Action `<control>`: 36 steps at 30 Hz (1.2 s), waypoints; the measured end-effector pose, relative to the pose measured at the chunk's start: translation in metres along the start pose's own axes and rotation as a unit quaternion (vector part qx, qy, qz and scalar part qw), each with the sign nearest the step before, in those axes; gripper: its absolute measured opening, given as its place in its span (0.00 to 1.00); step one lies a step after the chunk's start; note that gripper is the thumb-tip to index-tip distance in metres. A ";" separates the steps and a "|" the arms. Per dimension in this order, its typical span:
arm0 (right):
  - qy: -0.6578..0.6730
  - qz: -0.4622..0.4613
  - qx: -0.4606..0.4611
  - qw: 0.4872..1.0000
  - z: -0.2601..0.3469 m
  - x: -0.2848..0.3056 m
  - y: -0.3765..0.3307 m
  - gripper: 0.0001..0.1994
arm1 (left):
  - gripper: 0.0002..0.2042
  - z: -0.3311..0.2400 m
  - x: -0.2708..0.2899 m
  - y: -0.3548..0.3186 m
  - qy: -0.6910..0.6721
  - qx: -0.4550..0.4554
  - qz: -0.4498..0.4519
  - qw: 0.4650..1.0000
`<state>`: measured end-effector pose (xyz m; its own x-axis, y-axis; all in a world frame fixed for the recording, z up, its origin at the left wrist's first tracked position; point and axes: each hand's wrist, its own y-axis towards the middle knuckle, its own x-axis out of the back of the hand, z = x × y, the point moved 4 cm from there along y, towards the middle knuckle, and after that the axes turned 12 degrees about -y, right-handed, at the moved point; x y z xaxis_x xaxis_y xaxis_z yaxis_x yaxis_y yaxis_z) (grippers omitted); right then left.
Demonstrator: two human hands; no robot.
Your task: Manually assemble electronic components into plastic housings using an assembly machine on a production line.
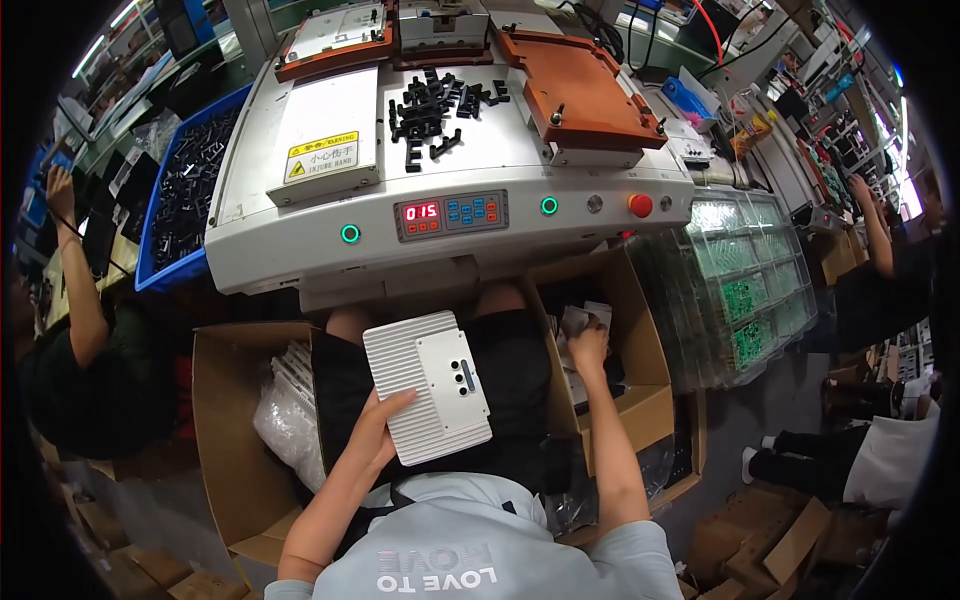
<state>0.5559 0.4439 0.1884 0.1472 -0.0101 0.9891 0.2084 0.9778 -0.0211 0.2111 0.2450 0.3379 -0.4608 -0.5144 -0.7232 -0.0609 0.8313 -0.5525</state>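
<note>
My left hand (376, 428) grips a pale, ribbed metal housing (428, 355) by its left edge, thumb across the ribs. The housing is tilted over my lap, and a dark connector strip and round dark ports show on its smooth section. My right hand (590, 350) reaches into the open cardboard box (648, 415) at my right. Its fingers are curled at a whitish, flat piece (578, 318) whose kind I cannot make out; the fingertips are partly hidden.
Ahead stands a white machine (300, 225) with orange fixtures (580, 85), lit buttons and a red knob (640, 205). Small black parts (430, 110) lie on it. A blue bin (150, 245) of black parts is left. Clear trays with green boards (745, 290) stand right; another box (225, 400) holds wrapped pieces.
</note>
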 end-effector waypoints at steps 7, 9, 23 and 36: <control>-0.113 0.042 -0.066 0.991 0.020 -0.034 0.005 0.42 | 0.24 0.000 -0.002 -0.010 0.009 -0.001 -0.002 1.000; -0.085 0.028 -0.056 0.994 -0.002 -0.030 0.006 0.31 | 0.25 -0.001 -0.005 -0.011 -0.004 0.006 0.010 1.000; 0.514 0.178 0.071 0.836 0.168 0.160 -0.160 0.13 | 0.25 0.004 -0.024 -0.017 0.042 -0.024 0.073 0.996; 0.351 0.095 0.156 0.918 0.195 0.166 -0.172 0.36 | 0.27 -0.002 -0.012 -0.015 0.054 -0.043 0.064 0.996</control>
<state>0.3564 0.3148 0.3845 0.7615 0.1427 0.6322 -0.1578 0.9869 -0.0327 0.2159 0.2389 0.3555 -0.5618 -0.3820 -0.7338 -0.0694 0.9056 -0.4183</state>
